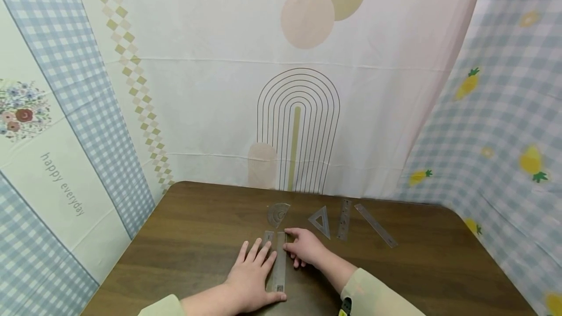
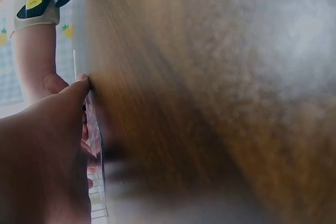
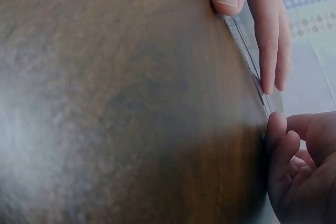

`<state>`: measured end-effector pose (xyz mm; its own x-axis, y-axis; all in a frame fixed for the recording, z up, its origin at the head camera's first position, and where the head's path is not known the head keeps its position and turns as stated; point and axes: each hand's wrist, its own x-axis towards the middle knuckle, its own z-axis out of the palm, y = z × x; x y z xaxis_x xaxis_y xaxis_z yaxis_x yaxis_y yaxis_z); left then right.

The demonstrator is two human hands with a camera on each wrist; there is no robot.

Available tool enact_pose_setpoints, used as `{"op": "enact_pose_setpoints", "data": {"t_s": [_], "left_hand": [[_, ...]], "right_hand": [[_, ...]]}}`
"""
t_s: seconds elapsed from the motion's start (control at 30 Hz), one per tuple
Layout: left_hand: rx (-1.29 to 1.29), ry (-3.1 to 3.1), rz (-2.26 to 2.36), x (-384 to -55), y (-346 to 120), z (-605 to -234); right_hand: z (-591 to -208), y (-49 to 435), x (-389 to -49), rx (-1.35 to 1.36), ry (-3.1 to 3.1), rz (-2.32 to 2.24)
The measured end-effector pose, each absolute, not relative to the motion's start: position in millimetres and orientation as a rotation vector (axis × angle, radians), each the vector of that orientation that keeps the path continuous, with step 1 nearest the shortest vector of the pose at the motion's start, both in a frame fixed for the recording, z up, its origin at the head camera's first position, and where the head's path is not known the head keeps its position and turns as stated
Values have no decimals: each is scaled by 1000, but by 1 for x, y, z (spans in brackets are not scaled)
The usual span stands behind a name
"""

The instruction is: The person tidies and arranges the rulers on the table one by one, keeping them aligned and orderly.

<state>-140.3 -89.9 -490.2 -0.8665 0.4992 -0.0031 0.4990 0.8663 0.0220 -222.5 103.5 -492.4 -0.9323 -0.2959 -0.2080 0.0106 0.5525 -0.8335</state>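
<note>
Head view shows your left hand [image 1: 250, 277] with straight, spread fingers, its thumb touching the near end of a clear ruler [image 1: 281, 265] on the brown table [image 1: 197, 228]. Your right hand [image 1: 307, 247] touches that ruler's right edge near the far end; whether its fingers pinch it, you cannot tell. A protractor [image 1: 277, 215] lies just beyond.

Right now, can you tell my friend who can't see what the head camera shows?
A person's left hand lies spread on clear rulers on a brown table; the right hand touches one's edge. Farther back lie a protractor, a triangle and two more rulers, with patterned cloth behind.
</note>
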Motion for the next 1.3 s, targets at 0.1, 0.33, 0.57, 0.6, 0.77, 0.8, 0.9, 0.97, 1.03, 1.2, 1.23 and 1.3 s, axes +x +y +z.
{"op": "enact_pose_setpoints", "data": {"t_s": [0.1, 0.33, 0.57, 0.6, 0.77, 0.8, 0.9, 0.97, 1.03, 1.2, 1.23, 1.3], "left_hand": [[825, 3027, 47, -142, -91, -491], [837, 3016, 97, -143, -93, -492], [837, 3007, 109, -143, -95, -493], [837, 3003, 117, -144, -95, -494], [835, 2971, 145, -145, -96, -492], [834, 2965, 141, -144, -96, -491], [829, 2951, 134, -145, -96, -489], [832, 2944, 139, -145, -96, -489], [836, 2944, 142, -145, -96, -489], [848, 2959, 127, -145, -96, -489], [851, 2961, 127, -145, -96, -489], [861, 2965, 135, -146, -95, -491]], "right_hand": [[-492, 103, -223, -230, 2483, -1307], [-492, 101, -221, -225, 2516, -1279], [-491, 100, -218, -219, 2548, -1262], [-491, 99, -218, -221, 2555, -1256], [-492, 99, -218, -214, 2591, -1190], [-493, 100, -218, -215, 2596, -1178], [-493, 100, -218, -217, 2600, -1159], [-493, 101, -217, -216, 2596, -1159], [-493, 101, -217, -216, 2594, -1161], [-492, 101, -216, -212, 2592, -1168], [-491, 101, -216, -208, 2592, -1169], [-491, 101, -216, -202, 2591, -1171]]}}
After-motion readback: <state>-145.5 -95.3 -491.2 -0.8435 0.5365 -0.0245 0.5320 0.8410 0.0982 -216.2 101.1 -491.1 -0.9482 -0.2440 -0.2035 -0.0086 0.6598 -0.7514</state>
